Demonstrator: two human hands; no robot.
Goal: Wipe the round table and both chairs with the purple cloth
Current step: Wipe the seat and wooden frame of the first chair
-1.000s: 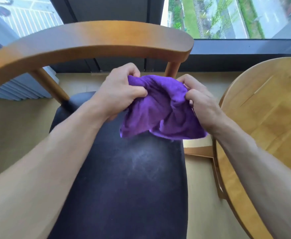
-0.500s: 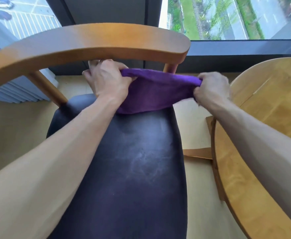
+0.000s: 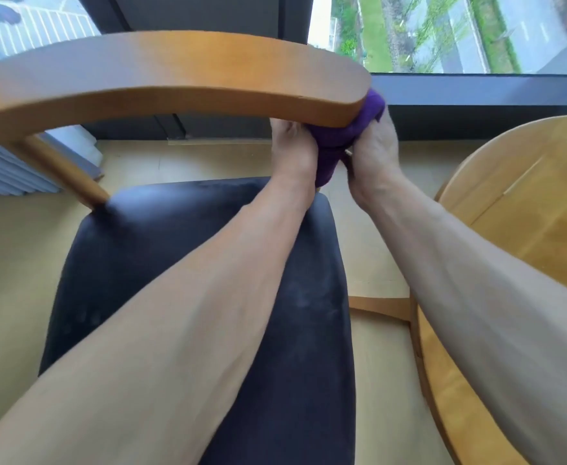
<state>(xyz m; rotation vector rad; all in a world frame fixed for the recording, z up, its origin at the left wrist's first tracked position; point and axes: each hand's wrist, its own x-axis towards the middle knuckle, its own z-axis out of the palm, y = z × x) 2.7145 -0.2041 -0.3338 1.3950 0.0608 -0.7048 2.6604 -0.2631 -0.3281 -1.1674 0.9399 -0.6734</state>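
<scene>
The purple cloth (image 3: 339,139) is bunched around the right end of the chair's curved wooden backrest (image 3: 174,82). My left hand (image 3: 292,152) grips the cloth from the left, just under the rail. My right hand (image 3: 376,152) grips it from the right, with a fold of cloth showing above the hand at the rail's tip. The fingers of both hands are mostly hidden behind the rail and the cloth. The chair's black padded seat (image 3: 141,263) lies below my forearms. The round wooden table (image 3: 527,209) stands at the right.
A tall window with a dark frame (image 3: 476,92) runs behind the chair and table. A grey ribbed panel (image 3: 3,172) stands at the far left. Beige floor (image 3: 372,246) shows in the narrow gap between chair and table.
Both hands carried the cloth up and to the right, from a stretch held above the seat to a bunch wrapped around the right end of the backrest. The hands came close together.
</scene>
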